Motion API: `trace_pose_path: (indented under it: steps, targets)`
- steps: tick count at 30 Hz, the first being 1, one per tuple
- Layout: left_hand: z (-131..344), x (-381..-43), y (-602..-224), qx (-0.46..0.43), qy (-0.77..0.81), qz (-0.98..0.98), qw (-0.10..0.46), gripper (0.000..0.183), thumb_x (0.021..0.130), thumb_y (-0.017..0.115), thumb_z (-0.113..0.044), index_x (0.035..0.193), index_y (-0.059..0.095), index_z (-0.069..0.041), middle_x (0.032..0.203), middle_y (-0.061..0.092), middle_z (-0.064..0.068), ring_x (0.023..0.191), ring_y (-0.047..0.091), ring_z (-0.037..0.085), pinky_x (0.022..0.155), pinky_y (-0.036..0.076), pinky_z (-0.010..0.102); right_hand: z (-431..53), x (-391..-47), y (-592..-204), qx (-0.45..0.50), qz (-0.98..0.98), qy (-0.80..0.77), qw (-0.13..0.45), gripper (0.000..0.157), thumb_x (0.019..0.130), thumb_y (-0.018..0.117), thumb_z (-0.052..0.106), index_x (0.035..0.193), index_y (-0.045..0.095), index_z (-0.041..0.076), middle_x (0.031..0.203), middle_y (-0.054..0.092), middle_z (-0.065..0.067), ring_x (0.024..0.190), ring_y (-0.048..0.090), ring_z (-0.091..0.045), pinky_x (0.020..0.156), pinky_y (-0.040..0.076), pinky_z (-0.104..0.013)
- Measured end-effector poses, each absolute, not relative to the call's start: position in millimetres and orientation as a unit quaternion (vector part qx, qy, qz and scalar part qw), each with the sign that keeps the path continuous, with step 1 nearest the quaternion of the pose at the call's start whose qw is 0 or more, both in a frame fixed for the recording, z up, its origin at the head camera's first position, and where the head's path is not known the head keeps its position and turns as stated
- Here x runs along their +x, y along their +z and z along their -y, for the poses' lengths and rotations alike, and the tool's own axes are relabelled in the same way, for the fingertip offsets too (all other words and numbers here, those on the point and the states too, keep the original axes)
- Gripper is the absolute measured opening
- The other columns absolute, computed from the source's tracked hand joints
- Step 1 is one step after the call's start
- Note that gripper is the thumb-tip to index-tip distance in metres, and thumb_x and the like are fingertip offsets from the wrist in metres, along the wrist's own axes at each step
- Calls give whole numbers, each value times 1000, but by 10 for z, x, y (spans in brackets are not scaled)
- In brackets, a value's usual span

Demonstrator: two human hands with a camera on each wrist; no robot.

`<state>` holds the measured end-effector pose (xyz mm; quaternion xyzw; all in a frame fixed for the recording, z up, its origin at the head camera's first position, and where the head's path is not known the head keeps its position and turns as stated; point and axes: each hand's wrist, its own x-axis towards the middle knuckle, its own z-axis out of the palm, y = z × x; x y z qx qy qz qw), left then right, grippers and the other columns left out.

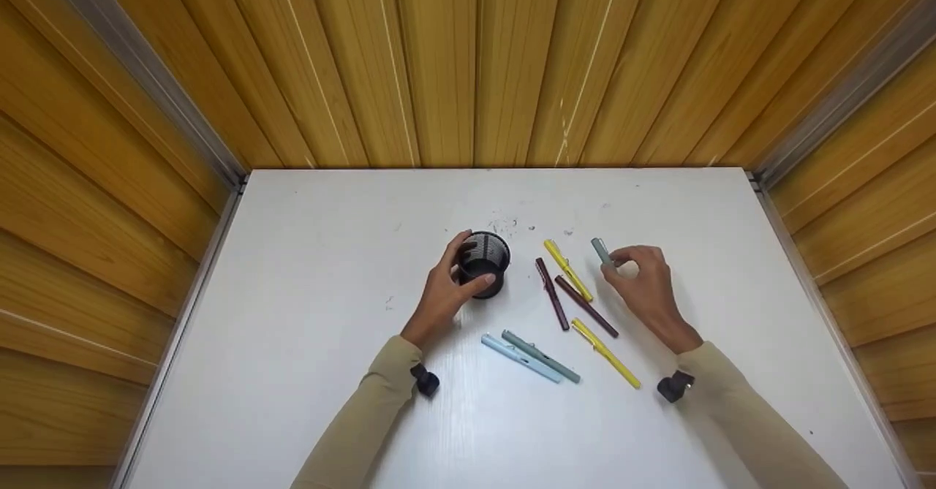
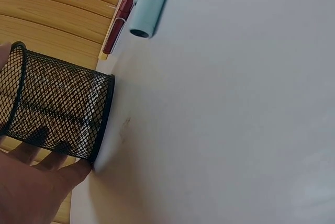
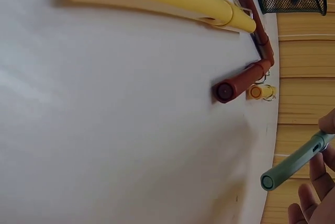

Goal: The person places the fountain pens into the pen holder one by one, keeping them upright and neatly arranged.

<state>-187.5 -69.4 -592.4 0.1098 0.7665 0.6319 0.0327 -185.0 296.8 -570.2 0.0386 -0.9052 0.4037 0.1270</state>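
My left hand (image 1: 441, 292) grips a black mesh pen cup (image 1: 486, 244), thumb across its near side and fingers around the far side. In the left wrist view the cup (image 2: 63, 103) stands upright on its base, with fingers curled about it. To the right, my right hand (image 1: 647, 284) pinches a grey-green pen (image 1: 601, 249) between thumb and fingers. The right wrist view shows this pen (image 3: 293, 166) raised off the table, its end pointing away from the palm.
Between the hands lie a yellow pen (image 1: 567, 270), two maroon pens (image 1: 552, 294) and a nearer yellow pen (image 1: 605, 353). Closer to me, a light blue pen (image 1: 512, 354) rests beside another grey-green pen (image 1: 552, 365). Wooden panels (image 1: 439, 65) enclose the white table (image 1: 292, 328).
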Motion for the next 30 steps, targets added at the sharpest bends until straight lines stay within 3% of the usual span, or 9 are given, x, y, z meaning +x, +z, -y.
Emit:
trace_pose_path:
  steps: [8,16,24,30]
  targets:
    - [678,-1875,-5923,106,636,-764,34,91,99,86,-33,174,35,-26,171,43,14,159,42,37,130,35,57,-2846,-1896,-5597,49,901,410,130,17,96,81,4,111,76,-2,105,74,-18,121,56,-32,108,43,-52]
    - [675,-1880,-5935,111,632,-767,35,94,99,86,-35,175,31,-27,173,42,10,161,40,30,131,34,51,-2774,-1936,-5513,71,892,427,132,16,96,81,0,111,76,-3,108,74,-20,121,56,-34,112,42,-56]
    - [691,-1884,-5939,119,637,-761,28,97,99,86,-33,176,29,-22,172,43,11,160,41,31,131,34,54,-2668,-1991,-5427,88,885,436,139,16,96,82,1,110,77,-3,107,74,-19,120,56,-33,112,40,-58]
    - [704,-1869,-5941,116,638,-760,32,93,99,85,-38,175,32,-29,171,44,9,160,41,30,130,35,52,-2576,-2031,-5374,114,876,443,156,17,94,85,1,109,77,-3,104,75,-19,119,57,-32,110,41,-54]
